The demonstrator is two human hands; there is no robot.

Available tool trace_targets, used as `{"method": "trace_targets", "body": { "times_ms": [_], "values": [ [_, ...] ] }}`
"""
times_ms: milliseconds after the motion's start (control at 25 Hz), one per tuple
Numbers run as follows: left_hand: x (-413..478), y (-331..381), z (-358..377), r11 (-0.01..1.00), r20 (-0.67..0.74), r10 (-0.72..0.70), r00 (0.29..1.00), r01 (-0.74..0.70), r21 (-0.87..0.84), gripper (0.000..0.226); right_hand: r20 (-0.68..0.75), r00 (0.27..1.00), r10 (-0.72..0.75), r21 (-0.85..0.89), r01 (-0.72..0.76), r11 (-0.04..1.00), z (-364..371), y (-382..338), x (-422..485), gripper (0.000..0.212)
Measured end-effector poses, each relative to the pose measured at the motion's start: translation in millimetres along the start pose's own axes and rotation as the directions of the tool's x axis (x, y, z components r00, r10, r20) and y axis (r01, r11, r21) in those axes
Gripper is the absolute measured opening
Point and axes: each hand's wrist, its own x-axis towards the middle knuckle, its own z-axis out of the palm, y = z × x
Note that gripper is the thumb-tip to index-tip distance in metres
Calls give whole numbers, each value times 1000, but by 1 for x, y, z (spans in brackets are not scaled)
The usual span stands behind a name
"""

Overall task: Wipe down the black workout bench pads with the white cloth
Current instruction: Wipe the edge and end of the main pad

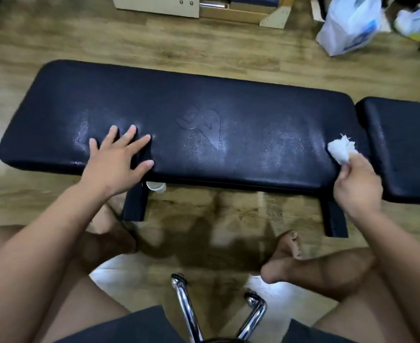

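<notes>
Right hand [357, 189] grips cloth [341, 151], seemingly touching right end of pad [241, 107].

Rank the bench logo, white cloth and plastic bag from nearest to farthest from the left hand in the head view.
1. Logo, pad's middle, right of the left hand.
2. White cloth, pad's right end, in right hand.
3. Plastic bag, floor beyond the pad.

Cut off by frame edge: short pad [407, 149] right of the right hand [357, 191]. Lower part of white cloth [341, 151] hidden in that hand's grip. Half hidden under long pad [179, 95], just below the left hand [116, 164]: white object [156, 186], unidentifiable. Between the 2 hands, embossed logo [201, 127] too faint to read.
</notes>
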Motion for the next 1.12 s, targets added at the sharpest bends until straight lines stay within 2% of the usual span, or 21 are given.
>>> {"method": "trace_targets", "body": {
  "times_ms": [160,240,360,560,680,840,920,1000,1040,1080,1120],
  "values": [
    [-3,-9,-4,935,-85,-31,996,-1,-354,60,12,989,-148,7,148,989,24,-45,-45,43],
    [-7,-19,-10,890,-151,-59,987,-17,-457,61,50,974,-220,39,219,975,36,-81,-63,45],
    [-18,-37,-18,853,-180,-108,978,-2,-522,59,115,924,-364,79,357,931,53,-157,-94,50],
    [-34,-72,-19,824,-147,-183,972,70,-562,63,190,852,-487,159,463,872,80,-290,-145,45],
    [-42,-94,-25,802,-187,-267,945,111,-587,58,188,743,-642,184,615,766,99,-365,-168,46],
    [-50,-126,-24,769,-248,-403,881,179,-614,40,367,533,-763,78,799,596,139,-476,-190,51],
    [-49,-149,-19,738,-243,-482,842,241,-631,48,358,448,-819,22,873,487,161,-519,-197,51],
    [-46,-165,-19,668,-188,-567,802,313,-675,52,268,362,-893,13,925,379,168,-536,-200,53],
    [-48,-165,-21,665,-164,-585,794,354,-658,50,254,318,-913,-44,947,318,162,-531,-199,55],
    [-50,-160,-23,686,-159,-591,791,389,-615,48,259,263,-929,-85,965,249,158,-516,-194,56],
    [-53,-151,-26,726,-173,-581,795,411,-551,44,270,233,-934,-28,972,235,148,-500,-188,57]
  ]
}}
